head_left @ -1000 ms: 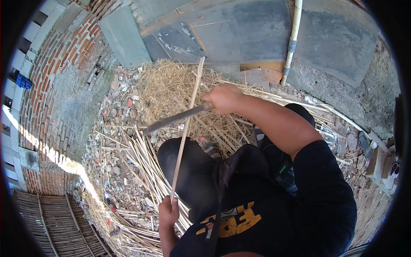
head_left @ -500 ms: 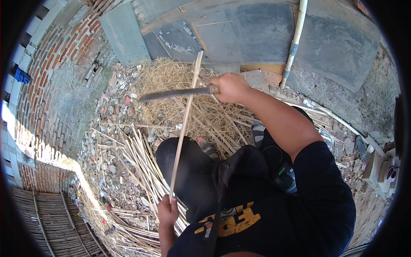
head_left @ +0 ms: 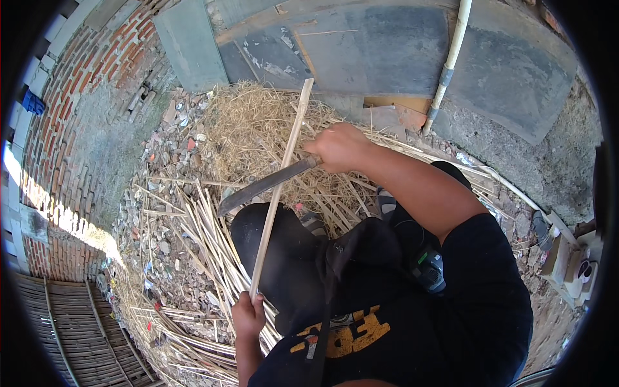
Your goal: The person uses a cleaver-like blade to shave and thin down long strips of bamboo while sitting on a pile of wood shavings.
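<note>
My left hand point(head_left: 249, 314) is closed round the lower end of a long pale strip, likely bamboo point(head_left: 282, 187), which slants up and away across my left knee. In my right hand point(head_left: 334, 147) is the handle of a machete point(head_left: 267, 185). Its dark blade points left and toward me, crossing the strip near mid-length. Whether the edge touches the strip I cannot tell. A heap of thin curly shavings point(head_left: 248, 126) lies beyond the blade.
Many split strips point(head_left: 216, 235) lie on the rubble ground to my left. Grey panels point(head_left: 380, 51) lean at the back beside a white pipe point(head_left: 451, 61). A brick wall point(head_left: 77, 122) rises at left, above a slatted bamboo panel point(head_left: 71, 329).
My right hand has come slightly nearer and to the left. The machete's tip has swung down toward me, so the blade crosses the strip lower. My left hand keeps its hold.
</note>
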`<action>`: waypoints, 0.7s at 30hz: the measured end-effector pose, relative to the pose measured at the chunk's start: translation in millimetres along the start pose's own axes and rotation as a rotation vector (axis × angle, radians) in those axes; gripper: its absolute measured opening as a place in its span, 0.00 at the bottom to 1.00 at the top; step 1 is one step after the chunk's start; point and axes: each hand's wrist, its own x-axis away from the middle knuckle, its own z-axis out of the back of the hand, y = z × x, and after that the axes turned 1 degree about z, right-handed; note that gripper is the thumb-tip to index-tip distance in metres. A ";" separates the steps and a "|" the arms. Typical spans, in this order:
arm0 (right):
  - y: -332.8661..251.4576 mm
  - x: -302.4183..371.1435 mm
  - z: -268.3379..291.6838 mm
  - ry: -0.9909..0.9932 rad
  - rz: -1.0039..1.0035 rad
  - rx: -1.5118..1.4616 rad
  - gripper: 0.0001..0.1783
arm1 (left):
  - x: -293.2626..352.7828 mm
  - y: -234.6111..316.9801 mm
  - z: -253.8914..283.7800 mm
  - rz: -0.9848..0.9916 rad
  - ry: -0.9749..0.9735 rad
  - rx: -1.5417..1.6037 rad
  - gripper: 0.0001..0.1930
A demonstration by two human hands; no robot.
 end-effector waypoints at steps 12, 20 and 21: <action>13.6 3.6 -0.1 0.050 -0.118 0.008 0.09 | -3.5 3.8 13.8 -0.036 -0.043 -0.017 0.20; 69.4 1.0 -15.9 0.321 -0.428 -0.161 0.13 | -10.2 4.3 12.6 -0.018 -0.049 0.006 0.21; 59.5 -1.8 -17.8 0.316 -0.426 -0.167 0.13 | -7.3 5.5 13.4 -0.012 -0.053 0.002 0.21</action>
